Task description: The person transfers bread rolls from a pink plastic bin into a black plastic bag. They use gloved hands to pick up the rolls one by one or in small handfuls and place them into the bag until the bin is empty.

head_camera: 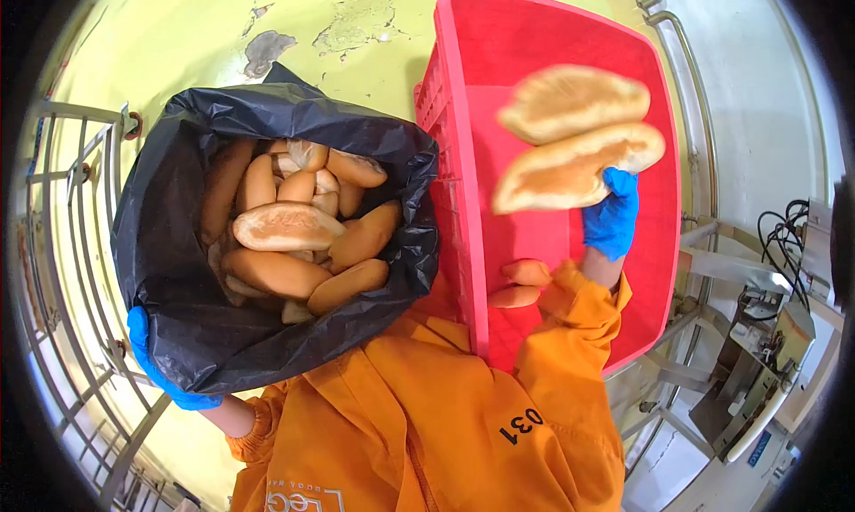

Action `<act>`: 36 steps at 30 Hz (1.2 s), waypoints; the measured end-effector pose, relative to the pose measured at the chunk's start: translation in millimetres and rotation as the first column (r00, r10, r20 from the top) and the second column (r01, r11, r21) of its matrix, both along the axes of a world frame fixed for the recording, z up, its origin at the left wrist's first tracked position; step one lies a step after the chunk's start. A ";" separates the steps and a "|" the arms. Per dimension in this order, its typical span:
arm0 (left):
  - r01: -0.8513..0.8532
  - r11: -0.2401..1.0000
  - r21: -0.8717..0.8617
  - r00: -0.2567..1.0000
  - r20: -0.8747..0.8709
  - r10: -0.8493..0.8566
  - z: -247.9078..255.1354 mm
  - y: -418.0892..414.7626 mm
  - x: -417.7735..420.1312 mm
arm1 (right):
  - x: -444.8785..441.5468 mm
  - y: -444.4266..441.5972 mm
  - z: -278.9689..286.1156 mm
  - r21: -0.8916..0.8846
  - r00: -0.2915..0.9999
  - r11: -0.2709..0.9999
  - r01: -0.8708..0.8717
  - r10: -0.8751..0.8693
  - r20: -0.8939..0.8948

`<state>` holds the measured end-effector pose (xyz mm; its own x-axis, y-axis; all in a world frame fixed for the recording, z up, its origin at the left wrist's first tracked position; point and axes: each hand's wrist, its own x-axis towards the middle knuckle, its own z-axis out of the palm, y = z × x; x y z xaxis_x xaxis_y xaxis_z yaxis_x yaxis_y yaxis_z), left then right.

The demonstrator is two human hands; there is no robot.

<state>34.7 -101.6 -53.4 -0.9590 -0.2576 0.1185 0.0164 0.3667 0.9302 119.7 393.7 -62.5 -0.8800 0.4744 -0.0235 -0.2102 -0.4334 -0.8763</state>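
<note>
A black plastic bag (220, 352) stands wide at the mouth on the left, with several elongated bread rolls (288, 226) heaped inside. At its lower left edge my left hand (163, 372), in a blue glove, grips the plastic. My right hand (613, 215), also blue-gloved, is over the red plastic crate (471, 178) and holds a long bread roll (578, 168). Another bread roll (574, 103) lies against it on the far side, slightly blurred; whether my fingers reach it is hidden. Reddish-looking rolls (524, 285) rest low in the crate near my right sleeve.
Metal rack bars (80, 245) run along the left side. A yellow wall (361, 24) with peeling paint lies beyond the bag. To the right are metal pipes (695, 71), a metal frame and a machine (755, 372) with black cables (788, 245).
</note>
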 end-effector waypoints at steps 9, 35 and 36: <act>0.094 0.996 -0.008 0.987 -0.131 -0.095 -13.9 -18.5 5.1 | -33.2 -28.7 -28.1 0.866 0.957 0.498 -0.039 -0.230 0.175; -0.110 0.628 0.770 0.985 0.170 -0.036 2.4 15.1 4.9 | 217.9 44.5 -285.6 0.127 0.224 -0.213 -0.969 -0.530 0.818; -0.091 0.567 0.818 0.984 0.161 -0.074 -1.2 12.6 3.9 | 213.2 51.1 -284.3 0.133 0.185 -0.135 -0.982 -0.529 0.828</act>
<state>38.6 -89.0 -54.6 -0.9382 -0.1723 -0.3002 -0.1589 -0.5561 0.8158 332.9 444.8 -346.9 -0.6296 0.4213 -0.6528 0.3508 0.9038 0.2450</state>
